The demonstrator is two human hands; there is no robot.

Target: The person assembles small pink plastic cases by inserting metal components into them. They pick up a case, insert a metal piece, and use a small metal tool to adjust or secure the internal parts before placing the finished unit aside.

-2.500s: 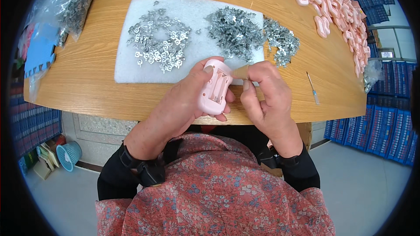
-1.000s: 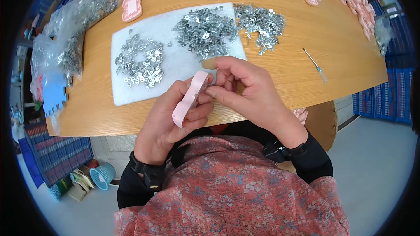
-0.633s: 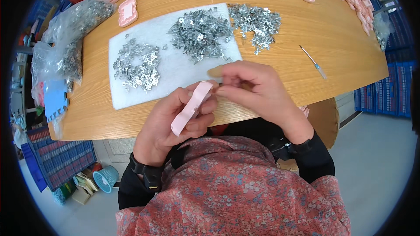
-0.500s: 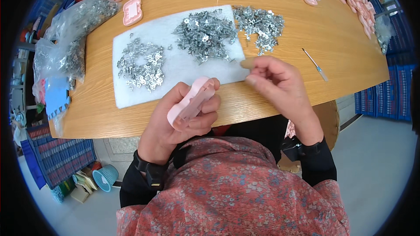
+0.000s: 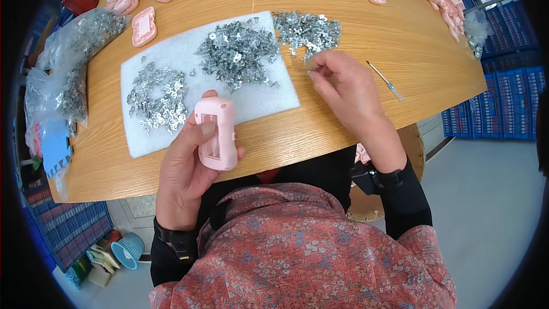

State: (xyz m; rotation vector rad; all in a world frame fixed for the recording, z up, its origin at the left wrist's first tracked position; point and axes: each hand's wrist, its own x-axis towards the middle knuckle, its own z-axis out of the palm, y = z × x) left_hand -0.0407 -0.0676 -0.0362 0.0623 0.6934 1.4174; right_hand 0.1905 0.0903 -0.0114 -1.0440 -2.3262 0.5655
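My left hand is closed around a pink plastic shell, held upright above the table's near edge. The shell's recessed slot, like a battery compartment, faces up, with my thumb resting in it. My right hand hovers over the wood, its thumb and forefinger pinched just below the right heap of small metal clips. A tiny bright speck shows at those fingertips, too small to name. Two more piles, a dense middle heap and a looser left one, lie on a white foam sheet.
A thin screwdriver-like tool lies right of my right hand. Pink shells line the table's far side, massed at the far right. Clear bags of metal parts and a blue foam piece sit along the left edge.
My left hand has turned the pink shell so its slot faces up, and the thumb now presses there. My right hand has moved closer to the right heap. The whole view has shifted.
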